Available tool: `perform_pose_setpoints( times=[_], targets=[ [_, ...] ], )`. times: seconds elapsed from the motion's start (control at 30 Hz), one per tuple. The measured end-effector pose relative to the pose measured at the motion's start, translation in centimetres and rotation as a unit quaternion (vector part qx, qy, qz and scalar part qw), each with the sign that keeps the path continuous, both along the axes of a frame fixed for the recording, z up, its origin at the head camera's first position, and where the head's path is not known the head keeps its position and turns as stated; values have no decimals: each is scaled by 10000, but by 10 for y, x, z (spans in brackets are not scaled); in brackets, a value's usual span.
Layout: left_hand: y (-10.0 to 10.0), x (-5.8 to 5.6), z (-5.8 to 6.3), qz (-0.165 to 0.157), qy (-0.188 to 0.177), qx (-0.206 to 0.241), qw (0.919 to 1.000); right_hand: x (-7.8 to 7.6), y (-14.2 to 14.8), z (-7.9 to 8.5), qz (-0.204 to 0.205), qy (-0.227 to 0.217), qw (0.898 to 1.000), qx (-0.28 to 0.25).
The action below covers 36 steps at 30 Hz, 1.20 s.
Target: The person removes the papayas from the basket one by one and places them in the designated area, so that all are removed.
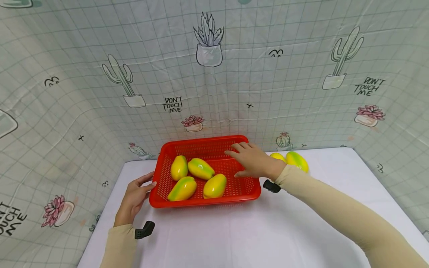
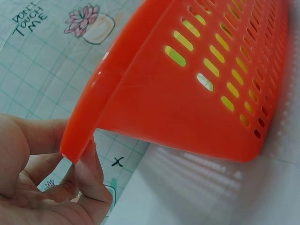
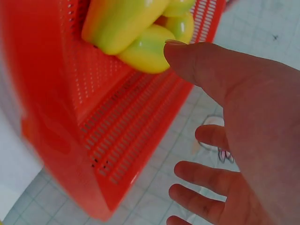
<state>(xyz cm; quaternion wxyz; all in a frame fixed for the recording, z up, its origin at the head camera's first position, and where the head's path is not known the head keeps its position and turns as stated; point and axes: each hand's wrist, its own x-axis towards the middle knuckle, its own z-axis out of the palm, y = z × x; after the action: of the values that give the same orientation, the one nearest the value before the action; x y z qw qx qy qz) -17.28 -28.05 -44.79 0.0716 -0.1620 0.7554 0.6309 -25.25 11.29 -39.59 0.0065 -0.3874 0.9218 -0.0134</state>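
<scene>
A red perforated plastic basket (image 1: 205, 203) stands on the white-covered table, with several glossy yellow-green mangoes (image 1: 182, 188) lying toward its left and middle. At the basket's left end my left hand (image 1: 135, 197) pinches the rim; the left wrist view shows the thumb and fingers (image 2: 91, 176) on either side of the red edge (image 2: 86, 124). My right hand (image 1: 253, 160) hovers over the basket's right end, fingers spread and nothing in them. Seen from the right wrist, its thumb (image 3: 201, 63) overlaps the mangoes (image 3: 147, 49), while the other fingers extend past the basket's edge.
Two more mangoes (image 1: 296, 160) lie on the table to the right of the basket, partly behind the right wrist. A cloth backdrop (image 1: 234, 82) printed with grid lines and cacti rises behind and beside the table (image 1: 214, 238).
</scene>
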Motion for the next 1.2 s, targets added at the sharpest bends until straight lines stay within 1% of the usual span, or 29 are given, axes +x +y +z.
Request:
perform_pose_setpoints(
  times=[0.1,0.27,0.47,0.67,0.97,1.2],
  targets=[
    [0,0,0,4,-7,7,10000,-1,-7,-1,88,45,9999,69],
    [0,0,1,31,-47,3,10000,-2,-19,-2,164,-9,9997,162],
    [1,0,2,31,-31,41,10000,-1,-34,-1,272,-66,9982,532],
    [2,1,2,67,-29,49,10000,2,-47,-2,296,-202,9955,872],
    [0,0,-1,56,0,53,10000,6,-67,-10,138,-307,9874,1544],
    [-1,0,-2,66,14,37,10000,12,-80,-17,204,-236,9823,1847]
  ],
)
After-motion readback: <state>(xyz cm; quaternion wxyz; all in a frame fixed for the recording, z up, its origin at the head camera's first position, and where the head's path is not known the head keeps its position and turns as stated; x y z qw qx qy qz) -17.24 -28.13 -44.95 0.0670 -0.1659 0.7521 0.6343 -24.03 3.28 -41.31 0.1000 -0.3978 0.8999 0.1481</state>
